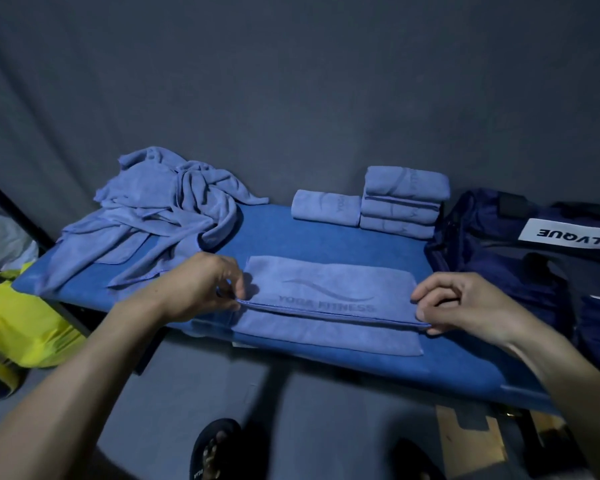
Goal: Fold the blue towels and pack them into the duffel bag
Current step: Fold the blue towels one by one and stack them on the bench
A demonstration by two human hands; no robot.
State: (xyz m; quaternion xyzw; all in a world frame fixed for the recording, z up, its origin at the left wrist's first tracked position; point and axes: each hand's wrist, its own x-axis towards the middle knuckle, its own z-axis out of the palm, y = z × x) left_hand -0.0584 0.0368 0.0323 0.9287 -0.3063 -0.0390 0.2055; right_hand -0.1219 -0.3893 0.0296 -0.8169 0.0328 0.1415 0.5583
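A blue towel (329, 303) lies flat near the front edge of the blue table (326, 237). It is partly folded, with the top layer laid over the bottom one, and some of the bottom layer shows in front. The words "YOGA FITNESS" are on the top.

The left hand (201, 282) pinches the left end of the folded edge between thumb and fingers. The right hand (465, 303) pinches the right end of the same edge in the same way. Both hands hold the cloth, one at each end.

The towel looks soft, thin and light. I think it will bend and droop if it is lifted by one spot only. So holding both ends of the edge seems the best way, since it keeps the cloth straight for the next fold. It does not look slippery, and it cannot break.

A heap of unfolded towels (160, 209) sits at the back left of the table. One folded towel (326, 207) lies at the back, just beside a stack of folded towels (402, 202). The dark duffel bag (499, 247) sits open at the right end of the table, with no towels seen in it yet.
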